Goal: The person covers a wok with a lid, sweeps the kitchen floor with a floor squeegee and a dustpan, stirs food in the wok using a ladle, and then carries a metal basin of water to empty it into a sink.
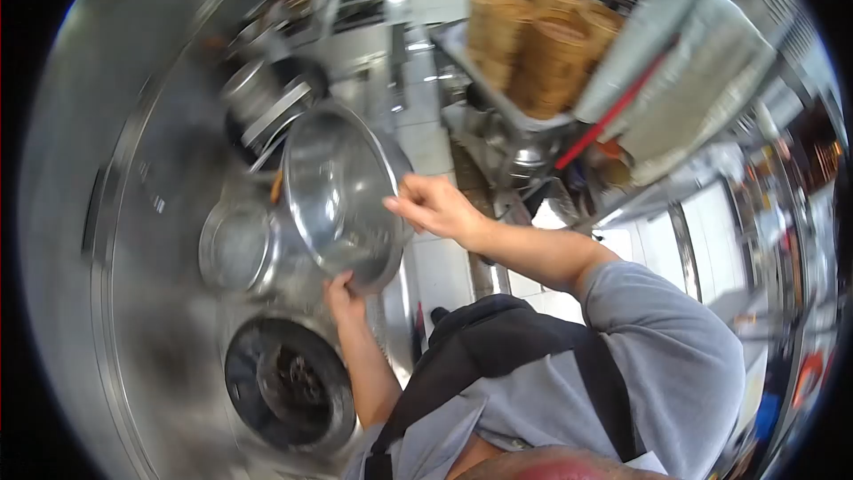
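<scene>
A large, shiny metal mixing bowl (342, 187) is tilted on its side in front of me, its inside showing. My left hand (344, 295) is closed on the rim at the near end, thumb at the edge and the other fingers mostly hidden. At the right side of the rim, my right hand (434, 206) is closed with its thumb over the edge; its other fingers curl outside the bowl. The bowl looks bare inside apart from reflections.
A round metal pan or basin (238, 244) lies left of the bowl, with a black-ringed burner (289, 384) nearer me. A metal pot (255, 91) stands beyond. Stacked bamboo steamers (555, 49) sit on a cart at right, near a red pole (613, 111).
</scene>
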`<state>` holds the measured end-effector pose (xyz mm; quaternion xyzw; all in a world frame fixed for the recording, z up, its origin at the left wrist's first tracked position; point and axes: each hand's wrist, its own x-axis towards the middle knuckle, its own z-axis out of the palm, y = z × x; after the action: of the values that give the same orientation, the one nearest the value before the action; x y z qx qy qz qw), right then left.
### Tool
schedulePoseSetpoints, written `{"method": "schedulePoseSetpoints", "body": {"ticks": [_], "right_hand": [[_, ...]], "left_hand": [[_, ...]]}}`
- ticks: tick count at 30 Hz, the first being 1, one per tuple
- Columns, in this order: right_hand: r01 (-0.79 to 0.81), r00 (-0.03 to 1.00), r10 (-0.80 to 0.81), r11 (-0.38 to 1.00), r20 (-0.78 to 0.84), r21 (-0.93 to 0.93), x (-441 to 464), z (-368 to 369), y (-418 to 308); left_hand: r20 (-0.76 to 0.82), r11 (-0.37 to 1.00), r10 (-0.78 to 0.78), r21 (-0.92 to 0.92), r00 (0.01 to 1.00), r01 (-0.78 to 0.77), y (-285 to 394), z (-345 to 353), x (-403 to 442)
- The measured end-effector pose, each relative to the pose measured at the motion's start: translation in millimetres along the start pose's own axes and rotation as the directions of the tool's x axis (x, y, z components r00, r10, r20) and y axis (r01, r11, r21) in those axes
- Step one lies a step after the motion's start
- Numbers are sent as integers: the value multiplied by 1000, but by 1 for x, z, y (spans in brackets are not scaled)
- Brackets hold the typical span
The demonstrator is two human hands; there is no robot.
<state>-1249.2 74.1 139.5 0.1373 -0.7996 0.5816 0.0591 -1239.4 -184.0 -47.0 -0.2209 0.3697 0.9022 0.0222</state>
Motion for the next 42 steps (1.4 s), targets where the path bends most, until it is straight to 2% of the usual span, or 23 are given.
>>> {"method": "schedulePoseSetpoints", "body": {"ticks": [1, 3, 4, 5, 6, 7, 8, 9, 10, 12, 13, 16, 18, 21, 23, 25, 27, 29, 33, 35, 37, 41, 42], "right_hand": [[-168, 986, 169, 985, -6, 49, -25, -22, 15], [-342, 940, 336, 915, -66, -212, -83, -64, 71], [-264, 964, 238, 888, -115, -375, -120, -85, 111], [-466, 877, 447, 705, -176, -534, -169, -107, 145], [-522, 794, 579, 494, -185, -695, -235, -134, 214], [-627, 609, 754, 267, -246, -732, -294, -164, 223], [-743, 389, 820, 9, -420, -670, -390, -189, 298], [-941, 128, 714, -133, -688, -312, -416, -196, 244], [-972, -39, 620, -205, -784, -115, -453, -209, 239], [-976, -202, 576, -180, -792, 118, -505, -225, 217], [-981, -176, 486, -163, -856, 109, -512, -222, 197], [-991, 20, 507, -102, -862, -83, -546, -211, 193], [-997, -21, 558, -68, -829, -21, -531, -192, 178], [-986, -82, 741, 38, -666, 163, -505, -163, 173], [-980, 125, 717, 199, -685, 29, -499, -129, 156], [-976, 196, 782, 215, -592, -39, -504, -108, 128], [-985, 90, 811, 160, -579, 71, -524, -92, 114], [-983, 9, 795, 118, -607, 140, -565, -77, 116], [-842, -511, 620, -223, -595, 490, -679, -52, 148], [-785, -599, 540, -247, -592, 568, -731, -44, 166], [-760, -618, 569, -254, -543, 598, -744, -67, 154], [-858, -447, 574, -56, -687, 511, -766, -121, 163], [-869, -391, 527, 60, -755, 492, -770, -145, 157]], "left_hand": [[-80, 991, 17, 132, 997, -7, -9, -6, 0], [-231, 950, 134, 307, 964, -58, -26, 20, -24], [-301, 921, 191, 383, 934, -65, -35, 26, -31], [-281, 887, 160, 462, 946, -13, -44, 20, -32], [-257, 837, 126, 547, 958, 37, -53, 16, -30], [-203, 826, 66, 561, 977, 60, -55, 27, -37], [-151, 811, 5, 579, 988, 85, -56, 39, -46], [-105, 789, -20, 610, 994, 80, -57, 53, -50], [-53, 811, -61, 580, 997, 80, -61, 68, -54], [18, 803, -129, 588, 992, 94, -70, 90, -50], [4, 767, -181, 626, 983, 139, -81, 95, -42], [-52, 570, -326, 786, 944, 240, -118, 92, -2], [-106, 398, -423, 870, 900, 290, -141, 84, 9], [-187, 295, -567, 863, 802, 410, -191, 105, -6], [-205, 207, -680, 867, 704, 453, -224, 102, -10], [0, 219, -727, 948, 687, 232, -259, 97, -13], [-285, -68, -755, 930, 590, 362, -303, 131, -27], [-261, -86, -750, 949, 608, 302, -335, 169, -62], [-73, -67, -868, 997, 491, 28, -401, 231, -116], [-20, -31, -859, 999, 512, -13, -433, 261, -152], [-18, -21, -870, 1000, 493, 1, -466, 279, -172], [19, 10, -914, 1000, 406, -23, -526, 317, -214], [78, 78, -866, 997, 494, -21, -537, 323, -236]]}}
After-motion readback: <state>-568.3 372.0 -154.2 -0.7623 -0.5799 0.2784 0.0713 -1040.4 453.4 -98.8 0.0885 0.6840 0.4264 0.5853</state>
